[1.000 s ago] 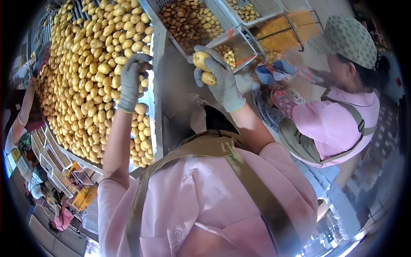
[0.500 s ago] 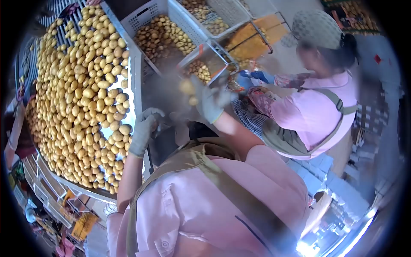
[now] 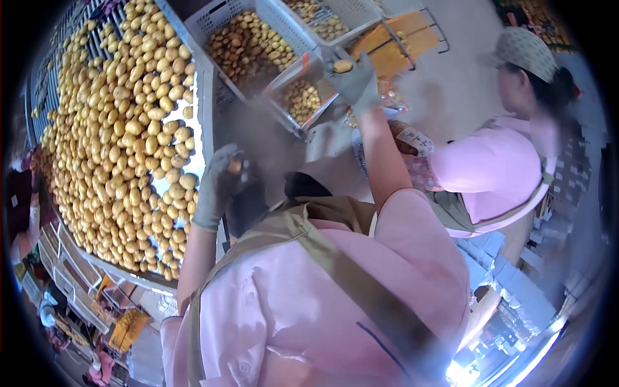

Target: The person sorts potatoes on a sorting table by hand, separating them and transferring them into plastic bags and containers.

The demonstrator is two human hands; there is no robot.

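Note:
My left hand (image 3: pixel 218 184), in a grey glove, is closed around a small brownish potato (image 3: pixel 235 167) beside the edge of the sorting table (image 3: pixel 205 106). Many yellow potatoes (image 3: pixel 122 148) cover that table on the left. My right hand (image 3: pixel 353 80), also gloved, is raised near the crates with its fingers curled round a yellow potato (image 3: pixel 342 66). Just left of it lies a small crate (image 3: pixel 320 106) with small potatoes in it. Behind that, a white crate (image 3: pixel 222 18) holds darker potatoes.
A co-worker (image 3: pixel 490 168) in a pink shirt and patterned cap sits at the right. Another white crate (image 3: pixel 351 32) and an orange sheet or bag (image 3: pixel 387 48) on a metal frame are at the top. Stacked boxes (image 3: pixel 516 284) stand lower right. Other people are at the far left.
My right hand has moved up and right toward the crates; one potato shows in it where two showed before. My left hand has drawn back from the potatoes to the table edge, and a potato now shows there.

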